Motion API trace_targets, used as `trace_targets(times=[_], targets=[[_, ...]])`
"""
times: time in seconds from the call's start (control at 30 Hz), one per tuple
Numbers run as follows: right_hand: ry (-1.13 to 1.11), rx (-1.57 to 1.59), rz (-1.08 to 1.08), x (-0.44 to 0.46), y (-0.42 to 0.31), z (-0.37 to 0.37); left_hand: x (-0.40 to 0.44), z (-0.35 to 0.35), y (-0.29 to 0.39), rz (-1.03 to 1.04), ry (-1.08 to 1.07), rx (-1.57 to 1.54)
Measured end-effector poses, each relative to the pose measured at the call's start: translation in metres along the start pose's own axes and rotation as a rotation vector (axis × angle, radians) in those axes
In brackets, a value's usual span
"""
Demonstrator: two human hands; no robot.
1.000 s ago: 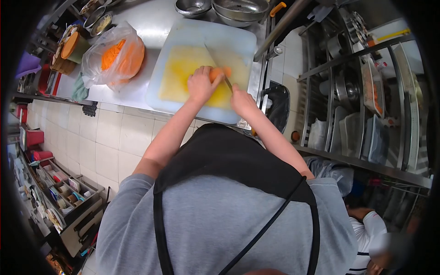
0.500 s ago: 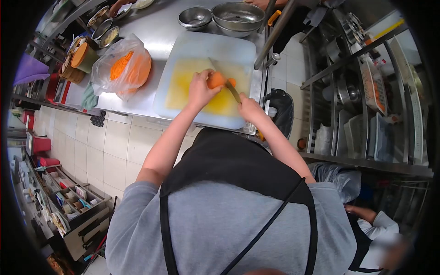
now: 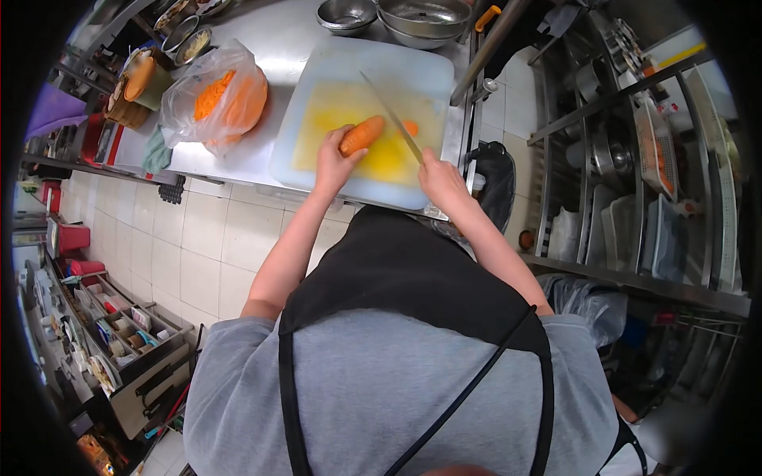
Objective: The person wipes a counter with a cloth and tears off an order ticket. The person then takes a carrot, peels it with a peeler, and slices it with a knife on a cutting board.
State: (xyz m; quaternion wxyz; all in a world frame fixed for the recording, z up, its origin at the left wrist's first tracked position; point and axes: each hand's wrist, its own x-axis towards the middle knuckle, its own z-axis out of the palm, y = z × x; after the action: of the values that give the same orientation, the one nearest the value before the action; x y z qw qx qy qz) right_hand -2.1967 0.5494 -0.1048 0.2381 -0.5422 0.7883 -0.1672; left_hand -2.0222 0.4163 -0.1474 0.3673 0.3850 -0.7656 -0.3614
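A thick carrot (image 3: 364,136) lies over the yellow-stained cutting board (image 3: 333,67), gripped by my left hand (image 3: 336,161) at its lower left end. My right hand (image 3: 442,181) is closed round the handle of a long kitchen knife (image 3: 394,119). The blade slants up and left across the board, just right of the carrot and apart from it. Beyond the blade sits a small cut carrot piece (image 3: 410,127). The knife handle is mostly hidden in my fingers.
Left of the board stands a clear plastic bag (image 3: 244,83) of shredded carrot. Metal bowls (image 3: 425,17) stand behind the board. A green cloth (image 3: 157,151) lies by the table's left front edge. A metal shelf rack (image 3: 627,274) rises at the right, and a black bin (image 3: 496,186) is near the table corner.
The knife has come away from the carrot, leaving a cut piece on the board to its right. My left hand has drawn the carrot slightly left, and more of it shows. The view has shifted a little.
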Motion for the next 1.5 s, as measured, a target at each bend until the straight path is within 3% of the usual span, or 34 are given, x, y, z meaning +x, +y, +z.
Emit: trace_targets(times=[0.4, 0.63, 0.7, 0.73, 0.77, 0.8, 0.83, 0.9, 0.93, 1.07, 1.17, 1.23, 1.33, 1.43, 1.5], targets=[[-0.054, -0.008, -0.086, 0.005, -0.022, -0.011, 0.006, -0.005, 0.005, -0.022, -0.046, -0.032], [-0.086, -0.002, 0.023, 0.020, -0.026, 0.004, -0.002, -0.003, -0.008, 0.019, -0.055, 0.038], [-0.026, 0.040, -0.041, 0.017, -0.022, 0.013, 0.003, -0.001, -0.032, -0.083, -0.013, -0.135], [-0.018, 0.023, -0.049, 0.020, -0.019, 0.018, 0.004, -0.010, -0.025, -0.284, -0.046, -0.261], [-0.009, 0.006, -0.057, 0.023, -0.016, 0.024, 0.004, -0.015, -0.029, -0.337, 0.020, -0.361], [0.190, -0.056, -0.172, 0.031, -0.005, 0.047, 0.005, -0.024, -0.017, -0.379, 0.087, -0.456], [-0.002, -0.116, -0.011, 0.045, -0.013, 0.046, 0.007, -0.035, -0.002, -0.426, 0.101, -0.532], [-0.032, -0.161, -0.064, 0.051, -0.035, 0.038, 0.009, -0.044, 0.001, -0.381, 0.141, -0.673], [0.122, -0.205, -0.088, 0.059, -0.035, 0.054, 0.010, -0.046, 0.002, -0.375, 0.162, -0.698], [0.046, -0.143, -0.097, 0.062, -0.051, 0.028, 0.004, -0.045, -0.016, -0.370, 0.187, -0.712], [0.135, -0.283, -0.232, 0.082, -0.040, 0.012, -0.005, -0.034, -0.026, -0.416, 0.209, -0.761], [0.042, -0.458, -0.208, 0.093, -0.032, 0.006, -0.004, -0.028, -0.029, -0.398, 0.210, -0.775], [0.052, -0.283, -0.261, 0.095, -0.016, 0.018, 0.001, -0.029, -0.024, -0.377, 0.194, -0.735], [0.132, -0.313, -0.309, 0.098, -0.011, 0.028, -0.006, -0.027, -0.023, -0.387, 0.192, -0.684], [0.071, -0.360, -0.349, 0.096, -0.013, 0.025, -0.005, -0.027, -0.023, -0.400, 0.214, -0.676]])
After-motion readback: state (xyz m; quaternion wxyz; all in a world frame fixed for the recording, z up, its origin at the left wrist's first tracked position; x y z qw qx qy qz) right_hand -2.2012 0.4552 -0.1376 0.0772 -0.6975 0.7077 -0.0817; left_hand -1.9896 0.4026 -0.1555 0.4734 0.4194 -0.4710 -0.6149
